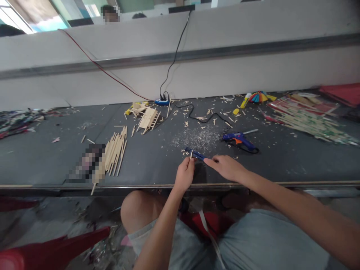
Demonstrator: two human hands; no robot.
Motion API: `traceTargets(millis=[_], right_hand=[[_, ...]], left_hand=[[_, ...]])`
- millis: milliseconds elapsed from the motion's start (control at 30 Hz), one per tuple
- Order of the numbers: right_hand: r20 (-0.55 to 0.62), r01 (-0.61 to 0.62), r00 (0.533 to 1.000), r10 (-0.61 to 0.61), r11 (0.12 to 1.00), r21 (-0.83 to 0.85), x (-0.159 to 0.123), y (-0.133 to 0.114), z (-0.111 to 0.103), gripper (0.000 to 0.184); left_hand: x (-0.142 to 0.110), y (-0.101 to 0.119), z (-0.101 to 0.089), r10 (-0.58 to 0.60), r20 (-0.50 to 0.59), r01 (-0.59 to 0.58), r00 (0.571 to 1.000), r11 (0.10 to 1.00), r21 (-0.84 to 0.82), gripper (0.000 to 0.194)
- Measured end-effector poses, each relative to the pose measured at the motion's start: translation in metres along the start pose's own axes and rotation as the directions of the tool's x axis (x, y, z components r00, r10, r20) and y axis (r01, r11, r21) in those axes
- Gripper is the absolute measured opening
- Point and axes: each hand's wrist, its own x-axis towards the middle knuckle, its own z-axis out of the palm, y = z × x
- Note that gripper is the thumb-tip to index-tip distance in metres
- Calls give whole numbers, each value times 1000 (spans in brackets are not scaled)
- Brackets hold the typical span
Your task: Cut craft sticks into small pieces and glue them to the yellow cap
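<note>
My left hand (185,173) is closed in a pinch on a short thin wooden stick (191,154), held upright near the table's front edge. My right hand (225,167) is wrapped round the end of a slim blue tool, which looks like a utility knife (199,155). Its far part crosses the stick. Small wood chips (184,152) lie around the tool's far end. Beyond my hands is a patch of pale shavings (197,138). To the right of it rests a blue glue gun (239,139) with an orange trigger, its cord running back.
Wooden sticks (116,150) lie in a bundle at left, beside a small stick-built model (148,119). A blue power strip (162,101) sits by the wall. Glue sticks (245,100) and green-stained sticks (309,122) lie at right. Red stools (56,247) stand below the table.
</note>
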Motion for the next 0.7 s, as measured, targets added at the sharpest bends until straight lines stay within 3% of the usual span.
traceTargets(millis=[700], right_hand=[[33,17,999,-19,999,33,0,-1,-2,67]], left_hand=[[1,2,-1,-14,5,14,1000,1000,23,37]])
